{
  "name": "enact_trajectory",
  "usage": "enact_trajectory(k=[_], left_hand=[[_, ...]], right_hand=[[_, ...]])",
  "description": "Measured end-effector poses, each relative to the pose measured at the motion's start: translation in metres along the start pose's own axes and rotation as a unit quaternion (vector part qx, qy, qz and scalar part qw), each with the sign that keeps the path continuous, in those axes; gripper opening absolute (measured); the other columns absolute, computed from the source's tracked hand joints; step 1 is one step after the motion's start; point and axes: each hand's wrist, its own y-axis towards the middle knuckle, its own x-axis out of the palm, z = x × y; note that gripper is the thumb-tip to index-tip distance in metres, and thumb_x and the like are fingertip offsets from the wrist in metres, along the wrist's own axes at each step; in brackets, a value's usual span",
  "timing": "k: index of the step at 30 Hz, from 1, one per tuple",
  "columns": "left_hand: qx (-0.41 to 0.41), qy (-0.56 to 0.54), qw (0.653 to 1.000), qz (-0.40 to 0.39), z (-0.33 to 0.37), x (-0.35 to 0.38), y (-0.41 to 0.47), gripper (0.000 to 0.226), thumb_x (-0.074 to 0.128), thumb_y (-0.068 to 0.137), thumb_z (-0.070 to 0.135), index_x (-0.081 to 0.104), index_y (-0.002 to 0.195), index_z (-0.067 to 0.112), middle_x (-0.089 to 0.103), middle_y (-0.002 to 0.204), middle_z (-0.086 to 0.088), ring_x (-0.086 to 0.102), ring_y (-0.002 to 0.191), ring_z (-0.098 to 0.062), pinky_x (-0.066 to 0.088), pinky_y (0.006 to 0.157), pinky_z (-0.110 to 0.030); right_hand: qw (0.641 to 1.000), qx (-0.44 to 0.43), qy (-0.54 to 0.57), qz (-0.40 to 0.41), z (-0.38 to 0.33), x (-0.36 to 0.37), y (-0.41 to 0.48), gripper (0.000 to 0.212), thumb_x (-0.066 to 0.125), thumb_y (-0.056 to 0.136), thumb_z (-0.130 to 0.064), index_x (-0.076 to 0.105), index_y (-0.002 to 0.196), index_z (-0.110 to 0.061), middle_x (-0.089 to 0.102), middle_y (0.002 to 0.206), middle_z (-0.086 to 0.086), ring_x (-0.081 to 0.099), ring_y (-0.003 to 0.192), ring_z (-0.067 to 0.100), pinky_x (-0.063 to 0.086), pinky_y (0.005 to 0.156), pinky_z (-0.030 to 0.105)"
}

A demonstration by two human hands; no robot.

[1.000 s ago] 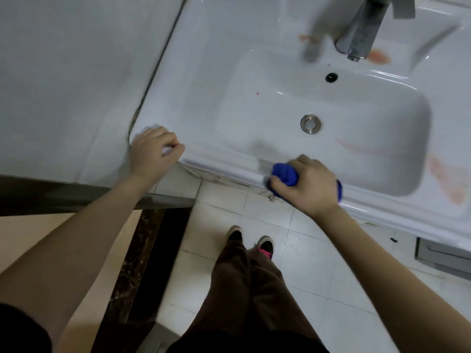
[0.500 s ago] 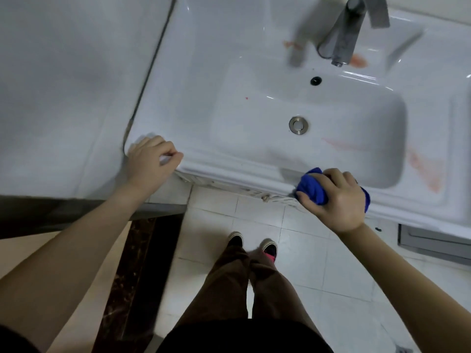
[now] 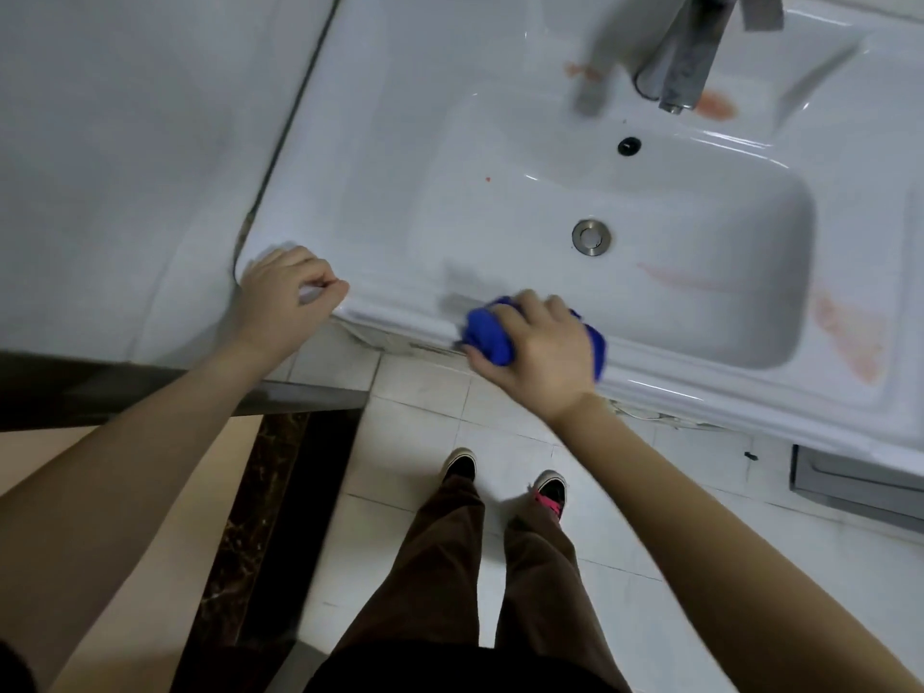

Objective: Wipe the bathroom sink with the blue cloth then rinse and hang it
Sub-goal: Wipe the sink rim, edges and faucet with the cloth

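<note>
Fingers (image 3: 531, 303) curled over blue cloth (image 3: 489, 337), left hand (image 3: 282, 300) gripping sink (image 3: 400, 192)

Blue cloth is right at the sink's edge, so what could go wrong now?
1. The blue cloth is bunched under the right hand at the very edge of the sink, on its front rim. It might slip off onto the floor tiles.
2. The orange stains on the right side and by the faucet lie away from the cloth, so they could get missed.
</note>
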Motion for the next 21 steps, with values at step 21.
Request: enact_trajectory(k=[21], left_hand=[[-0.026, 0.044, 0.999, 0.012, 0.007, 0.002, -0.001, 0.020, 0.061, 0.090, 0.025, 0.061, 0.073, 0.013, 0.060, 0.084, 0.002, 0.049, 0.086, -0.022, 0.027, 0.075, -0.032]], right_hand=[[0.955, 0.071, 0.175, -0.229, -0.067, 0.032, 0.092, 0.033, 0.055, 0.091, -0.049, 0.062, 0.083, -0.019, 0.053, 0.087, -0.004, 0.056, 0.070, 0.017, 0.042, 0.061, 0.029]])
